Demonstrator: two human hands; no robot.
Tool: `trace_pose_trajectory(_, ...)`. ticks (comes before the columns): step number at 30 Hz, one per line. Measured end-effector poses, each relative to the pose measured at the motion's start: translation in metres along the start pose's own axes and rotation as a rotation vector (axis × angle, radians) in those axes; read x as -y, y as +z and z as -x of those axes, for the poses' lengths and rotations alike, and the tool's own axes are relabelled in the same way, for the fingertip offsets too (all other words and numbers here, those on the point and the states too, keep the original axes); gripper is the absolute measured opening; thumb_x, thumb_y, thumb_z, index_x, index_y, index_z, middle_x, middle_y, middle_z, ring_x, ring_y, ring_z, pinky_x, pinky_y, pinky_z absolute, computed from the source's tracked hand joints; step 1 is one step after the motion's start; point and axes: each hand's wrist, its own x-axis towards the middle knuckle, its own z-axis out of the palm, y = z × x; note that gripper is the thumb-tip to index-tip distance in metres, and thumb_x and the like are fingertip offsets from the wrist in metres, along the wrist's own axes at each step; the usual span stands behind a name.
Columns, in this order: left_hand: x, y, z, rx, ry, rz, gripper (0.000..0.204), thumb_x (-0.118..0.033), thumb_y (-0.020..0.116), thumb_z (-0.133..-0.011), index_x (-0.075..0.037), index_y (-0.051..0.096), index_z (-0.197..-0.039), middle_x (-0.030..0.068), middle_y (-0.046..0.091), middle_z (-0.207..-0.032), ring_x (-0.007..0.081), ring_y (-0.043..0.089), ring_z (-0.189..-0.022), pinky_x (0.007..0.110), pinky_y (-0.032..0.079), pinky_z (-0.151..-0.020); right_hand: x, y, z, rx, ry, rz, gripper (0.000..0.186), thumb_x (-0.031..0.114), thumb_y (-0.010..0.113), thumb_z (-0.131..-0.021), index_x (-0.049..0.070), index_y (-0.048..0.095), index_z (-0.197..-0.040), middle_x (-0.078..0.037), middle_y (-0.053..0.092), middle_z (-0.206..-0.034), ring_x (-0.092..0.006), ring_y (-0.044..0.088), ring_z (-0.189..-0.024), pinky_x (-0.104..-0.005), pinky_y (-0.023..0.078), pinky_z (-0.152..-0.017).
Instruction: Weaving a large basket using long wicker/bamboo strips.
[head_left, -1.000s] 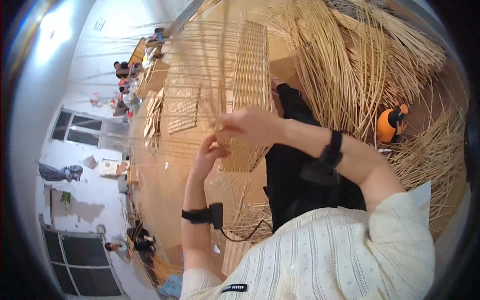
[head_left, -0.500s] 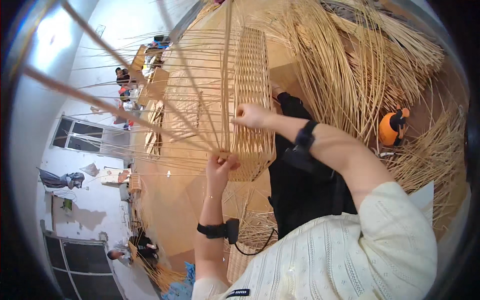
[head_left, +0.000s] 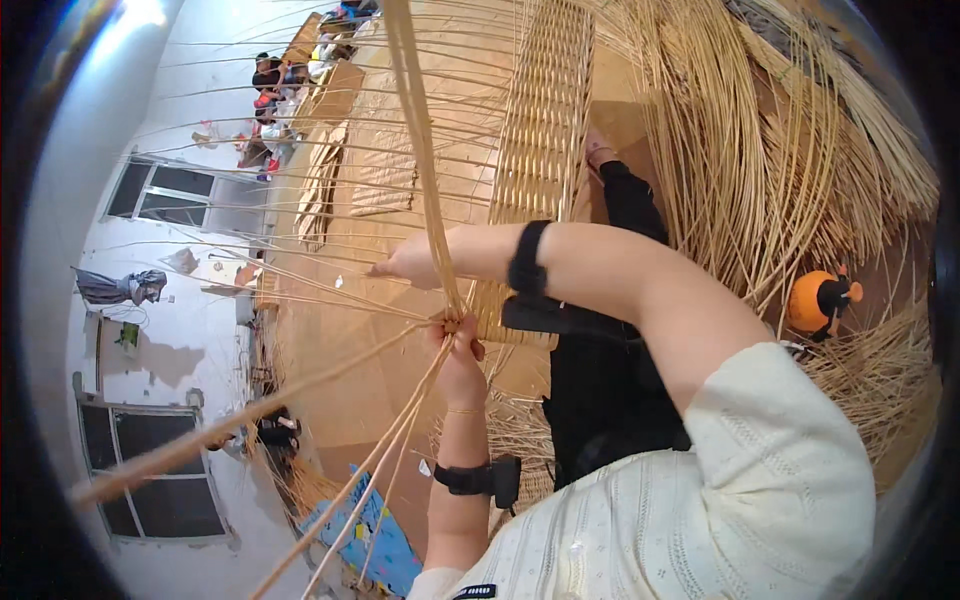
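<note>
A long woven wicker panel (head_left: pixel 540 130) stretches away from me, with thin wicker stakes sticking out from its left side. My left hand (head_left: pixel 462 362) is closed at the panel's near corner, its fingers pinching a bunch of wicker rods (head_left: pixel 425 150). Some of those rods stand up past my right arm; others fan out to the lower left. Crossing over the panel, my right hand (head_left: pixel 415 258) reaches left behind the upright rods. Its fingers are pressed together among the stakes; what they hold, if anything, is too small to make out.
Large heaps of loose wicker rods (head_left: pixel 730 150) lie at the right. An orange spray bottle (head_left: pixel 815 302) stands beside them. A blue patterned sheet (head_left: pixel 370 540) is at the lower left. Another person (head_left: pixel 268 75) sits by the far wall. My bare foot (head_left: pixel 600 150) rests beside the panel.
My right hand has left the panel's left edge and swung left across it. The rod bunch has spread, with several rods now pointing to the lower left. The view has shifted.
</note>
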Motion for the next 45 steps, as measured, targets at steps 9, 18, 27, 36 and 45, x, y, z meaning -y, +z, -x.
trace_pose_trajectory(9, -0.015, -0.05, -0.028, 0.182, -0.082, -0.105, 0.038, -0.019, 0.066, -0.091, -0.004, 0.054, -0.123, -0.0007, 0.052, -0.085, 0.0057, 0.047, -0.062, 0.02, 0.039, -0.05, -0.025, -0.016, 0.077, -0.725, 0.653, -0.491, 0.048, 0.021, 0.044, -0.098, 0.006, 0.036, -0.144, -0.013, 0.07, -0.085, -0.0245, 0.065, -0.07, -0.0392, 0.05, -0.066)
trace_pose_trajectory(18, 0.045, -0.109, -0.039, 0.138, -0.079, -0.25, 0.066, -0.032, 0.073, -0.087, -0.001, 0.044, -0.137, 0.0052, 0.061, -0.099, 0.0134, 0.06, -0.084, 0.026, 0.052, -0.062, -0.057, 0.058, 0.075, -0.9, 0.625, -0.94, 0.04, 0.012, 0.051, -0.097, 0.004, 0.035, -0.133, -0.012, 0.069, -0.08, -0.0152, 0.061, -0.062, -0.0286, 0.048, -0.058)
trace_pose_trajectory(27, 0.084, -0.079, -0.025, -0.145, -0.033, -0.66, 0.03, -0.03, 0.063, -0.096, 0.0, 0.061, -0.093, 0.0049, 0.06, -0.075, 0.0123, 0.053, -0.057, 0.031, 0.045, -0.052, -0.019, 0.122, 0.058, -0.799, 0.741, -1.15, 0.051, 0.018, 0.053, -0.095, 0.002, 0.034, -0.139, -0.012, 0.072, -0.09, -0.0227, 0.068, -0.079, -0.0359, 0.051, -0.073)
trace_pose_trajectory(36, 0.065, -0.053, -0.08, 0.129, -0.107, -0.53, 0.024, -0.022, 0.056, -0.098, 0.0, 0.064, -0.105, 0.0151, 0.068, -0.088, 0.0259, 0.065, -0.073, 0.038, 0.05, -0.068, -0.025, 0.088, 0.065, -0.739, 0.421, -0.371, 0.04, 0.009, 0.058, -0.091, 0.006, 0.048, -0.13, -0.018, 0.069, -0.098, -0.0328, 0.067, -0.087, -0.0392, 0.054, -0.073)
trace_pose_trajectory(45, 0.09, -0.046, -0.086, -0.059, 0.312, -0.577, 0.023, -0.018, 0.057, -0.094, -0.008, 0.063, -0.114, 0.0146, 0.067, -0.081, 0.0251, 0.065, -0.072, 0.037, 0.05, -0.068, -0.01, 0.023, -0.05, -0.578, 0.303, -0.159, 0.067, 0.004, 0.048, -0.09, 0.026, 0.03, -0.151, -0.017, 0.064, -0.088, -0.0361, 0.065, -0.082, -0.0466, 0.053, -0.072)
